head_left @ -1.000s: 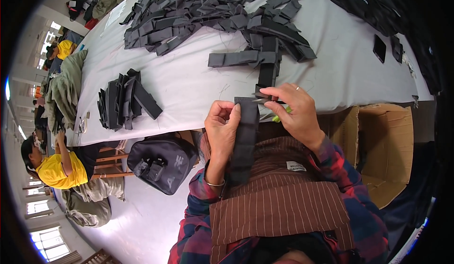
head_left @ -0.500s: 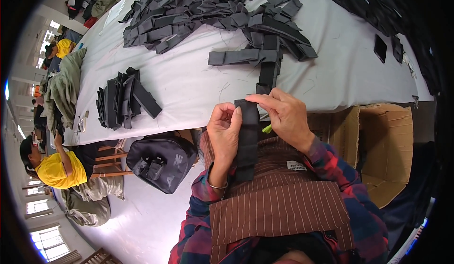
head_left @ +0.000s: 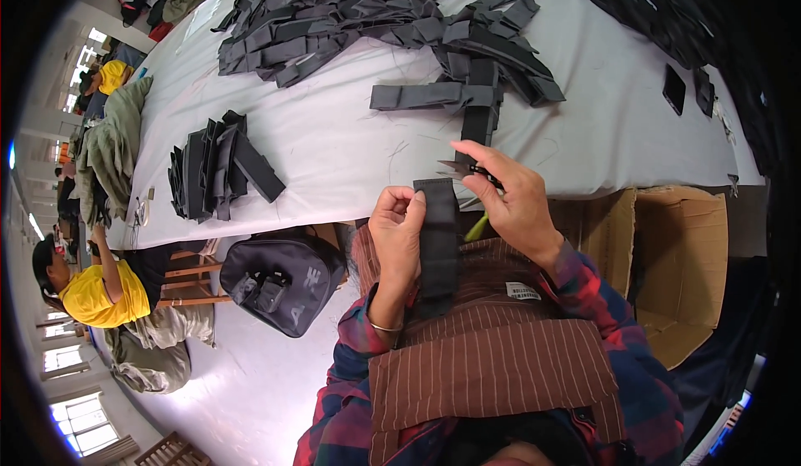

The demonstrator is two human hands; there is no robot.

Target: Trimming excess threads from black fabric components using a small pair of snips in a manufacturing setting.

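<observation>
My left hand [head_left: 395, 231] pinches the top left edge of a dark grey fabric strip [head_left: 438, 245], which hangs down in front of my striped apron. Thumb on top, the fingers are curled behind it. In my right hand [head_left: 516, 199] is a small pair of thread snips [head_left: 456, 168], held between thumb and fingers. Their pointed blades face left, slightly apart, just above the strip's top end. Beyond them, a chain of joined dark strips [head_left: 478, 120] runs along the table toward the large heap.
The white-covered table [head_left: 325, 149] bears a big heap of dark strips [head_left: 334, 24] and a smaller stack [head_left: 219, 170] at left. A phone [head_left: 673, 89] lies at right. Below are a cardboard box [head_left: 684, 266] and a black bag [head_left: 284, 282]. A person in yellow [head_left: 104, 295] sits at left.
My right hand has drawn slightly back from the strip's top edge, its fingers spreading, and the snips' blades now show. The left hand keeps its pinch on the strip.
</observation>
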